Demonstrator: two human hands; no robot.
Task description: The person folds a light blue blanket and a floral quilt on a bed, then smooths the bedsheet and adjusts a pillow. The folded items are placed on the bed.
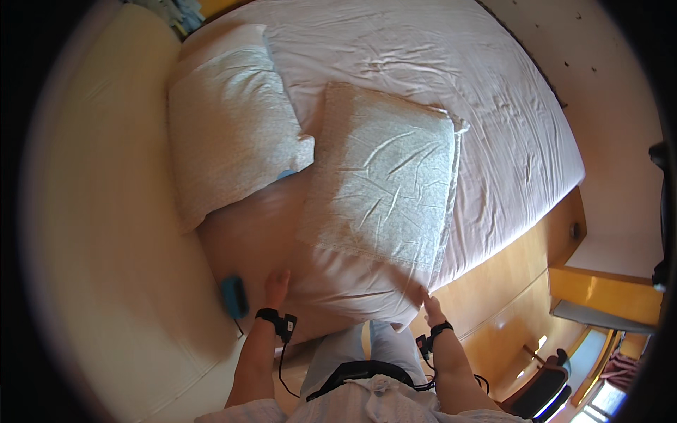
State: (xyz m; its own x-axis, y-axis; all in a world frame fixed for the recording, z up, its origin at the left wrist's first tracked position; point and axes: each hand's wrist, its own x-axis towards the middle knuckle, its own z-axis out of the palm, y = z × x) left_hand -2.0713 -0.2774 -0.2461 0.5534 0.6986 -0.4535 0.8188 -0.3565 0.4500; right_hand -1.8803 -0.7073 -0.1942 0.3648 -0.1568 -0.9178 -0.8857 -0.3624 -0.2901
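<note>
A bed covered with a pale pink sheet (493, 134) lies before me. My left hand (277, 287) rests on the sheet near its front left edge, fingers stretched forward and slightly blurred. At the front right corner, my right hand (431, 309) touches the sheet's edge; its fingers point forward, and whether they pinch the fabric is unclear. Just beyond both hands lies a flat, creased, pale patterned pillow (388, 176). Another matching pillow (236, 120) sits farther left against the headboard side, with a small blue thing (285, 174) showing under its edge.
A cream padded headboard (106, 176) runs down the left. A blue rounded object (234, 296) is beside it, left of my left hand. Wooden floor (493, 303) lies to the right, with a dark chair (543, 388) at lower right. Black straps and cables are on my wrists.
</note>
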